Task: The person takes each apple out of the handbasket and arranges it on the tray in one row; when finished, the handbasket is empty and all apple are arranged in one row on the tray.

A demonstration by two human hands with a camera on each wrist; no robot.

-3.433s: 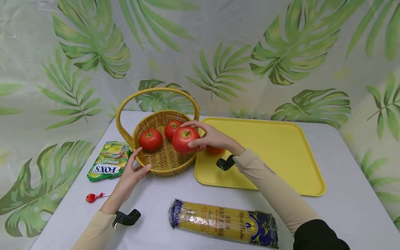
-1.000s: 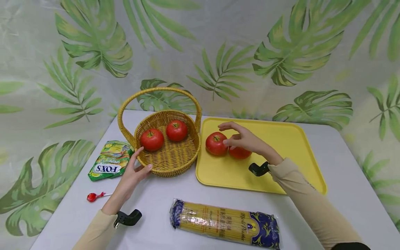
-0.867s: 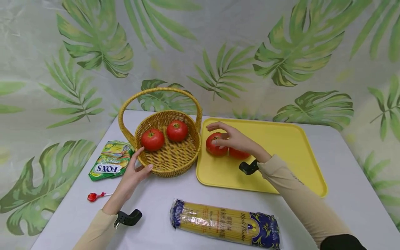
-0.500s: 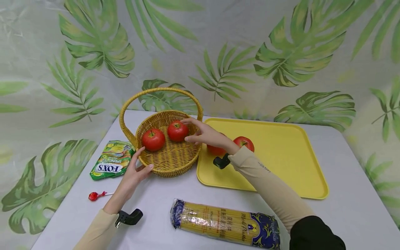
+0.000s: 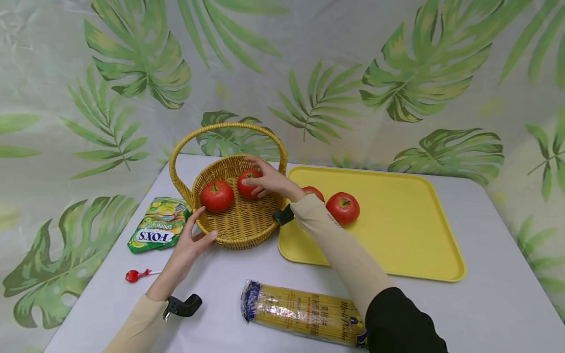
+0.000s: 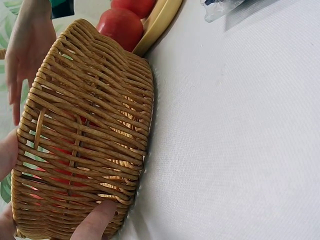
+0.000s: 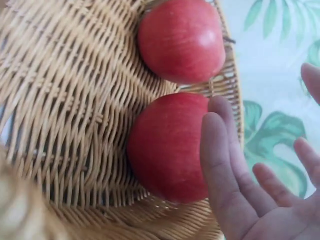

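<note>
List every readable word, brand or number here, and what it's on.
"FOX'S": green packet, upside down to the camera.
"SPRING": same packet, upside down.
"Pasta": pasta pack; the preceding word is unclear.
Too small or blurred: the pack's Chinese characters and blue end, the packet's small print, the right sleeve's mark.
</note>
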